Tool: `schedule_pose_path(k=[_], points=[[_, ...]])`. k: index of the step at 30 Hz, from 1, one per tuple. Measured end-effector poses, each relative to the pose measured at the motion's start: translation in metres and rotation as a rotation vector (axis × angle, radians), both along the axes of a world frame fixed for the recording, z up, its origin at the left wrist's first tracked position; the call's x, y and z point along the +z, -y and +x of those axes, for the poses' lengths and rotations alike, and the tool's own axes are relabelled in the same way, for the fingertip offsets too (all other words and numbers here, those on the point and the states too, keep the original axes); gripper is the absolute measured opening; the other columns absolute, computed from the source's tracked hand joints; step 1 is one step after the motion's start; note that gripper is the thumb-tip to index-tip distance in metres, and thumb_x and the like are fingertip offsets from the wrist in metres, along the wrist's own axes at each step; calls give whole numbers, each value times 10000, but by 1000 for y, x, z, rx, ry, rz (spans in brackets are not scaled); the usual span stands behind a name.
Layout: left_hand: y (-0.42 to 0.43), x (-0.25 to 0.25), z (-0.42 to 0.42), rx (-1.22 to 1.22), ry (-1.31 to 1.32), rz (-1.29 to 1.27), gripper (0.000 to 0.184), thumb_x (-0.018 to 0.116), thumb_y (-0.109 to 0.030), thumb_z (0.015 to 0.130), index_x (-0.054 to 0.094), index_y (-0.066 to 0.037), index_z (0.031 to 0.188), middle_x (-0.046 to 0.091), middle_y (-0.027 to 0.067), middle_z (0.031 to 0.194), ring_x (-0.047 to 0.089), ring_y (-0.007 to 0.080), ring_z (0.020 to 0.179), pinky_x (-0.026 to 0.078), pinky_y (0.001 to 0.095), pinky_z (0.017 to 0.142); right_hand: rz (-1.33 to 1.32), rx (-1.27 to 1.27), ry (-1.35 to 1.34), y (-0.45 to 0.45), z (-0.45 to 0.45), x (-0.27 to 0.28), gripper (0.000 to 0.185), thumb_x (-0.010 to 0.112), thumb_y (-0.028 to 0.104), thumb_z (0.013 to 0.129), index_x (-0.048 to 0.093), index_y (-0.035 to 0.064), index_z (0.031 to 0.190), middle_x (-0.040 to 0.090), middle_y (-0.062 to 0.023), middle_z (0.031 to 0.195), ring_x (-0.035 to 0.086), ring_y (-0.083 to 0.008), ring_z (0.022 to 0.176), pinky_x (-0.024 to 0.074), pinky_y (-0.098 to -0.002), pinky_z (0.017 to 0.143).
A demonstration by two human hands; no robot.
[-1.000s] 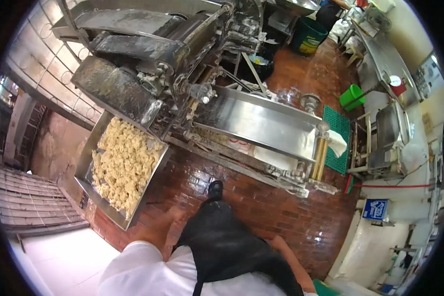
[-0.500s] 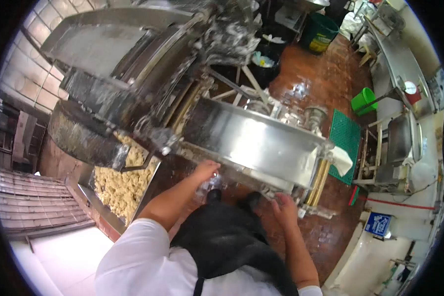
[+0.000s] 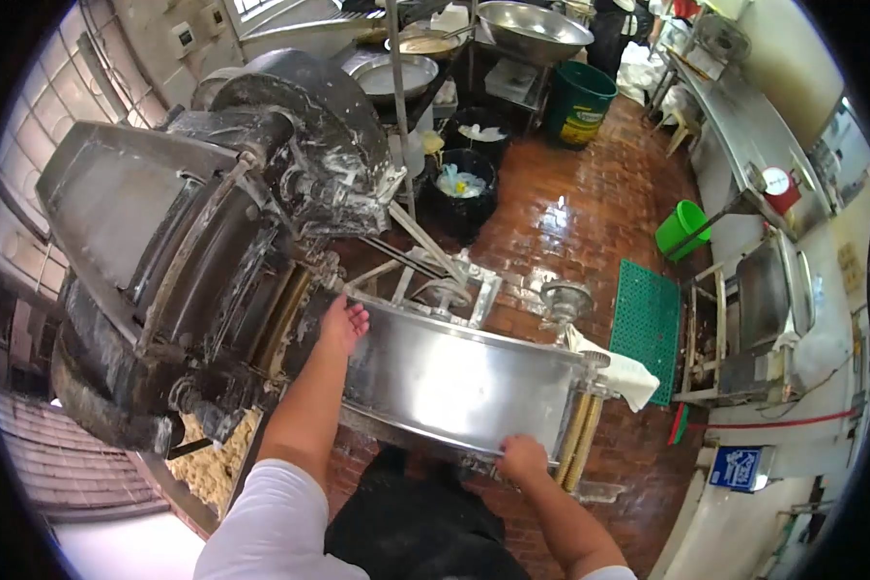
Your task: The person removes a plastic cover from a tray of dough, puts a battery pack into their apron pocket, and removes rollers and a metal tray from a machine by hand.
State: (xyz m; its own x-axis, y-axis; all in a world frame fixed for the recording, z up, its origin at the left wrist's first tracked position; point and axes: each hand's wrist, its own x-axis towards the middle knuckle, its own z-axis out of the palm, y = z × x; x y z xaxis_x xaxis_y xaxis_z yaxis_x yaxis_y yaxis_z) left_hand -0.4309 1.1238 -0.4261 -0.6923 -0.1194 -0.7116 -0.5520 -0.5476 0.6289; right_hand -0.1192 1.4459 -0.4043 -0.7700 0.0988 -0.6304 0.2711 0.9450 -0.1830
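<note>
A long, shiny metal tray runs from a dough-rolling machine on the left to brass-coloured rollers on the right. My left hand is over the tray's left end, close to its far edge, fingers loosely apart and holding nothing. At the near edge, towards the right end, my right hand has its fingers curled on the rim; its fingertips are partly hidden. Crumbly pale dough lies in a container at the lower left, below the machine.
Black buckets, a dark green bin and a large metal bowl stand at the back. A bright green bucket and a green mat lie to the right. White cloth hangs at the tray's right end.
My left hand has moved from the tray's near side to above its left end. My right hand has come onto the near rim. The view has shifted, showing more of the machine.
</note>
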Motion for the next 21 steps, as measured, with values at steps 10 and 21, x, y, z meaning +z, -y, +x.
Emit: schedule_pose_path(k=[10, 21], points=[[-12, -45, -95, 225, -72, 77, 330, 692, -403, 897, 601, -100, 990, 568, 35, 792, 559, 145, 600, 458, 263, 500, 24, -96, 16, 11, -10, 3, 398, 772, 275, 691, 700, 164, 1066, 659, -65, 1077, 614, -288, 1046, 508, -421, 865], [-15, -51, -102, 228, -32, 48, 246, 638, -293, 900, 493, -155, 757, 446, -33, 573, 476, 112, 494, 361, 254, 427, 63, -46, -63, 14, -12, -2, 351, 770, 254, 649, 694, 147, 974, 649, -79, 972, 631, -300, 938, 525, -420, 801]])
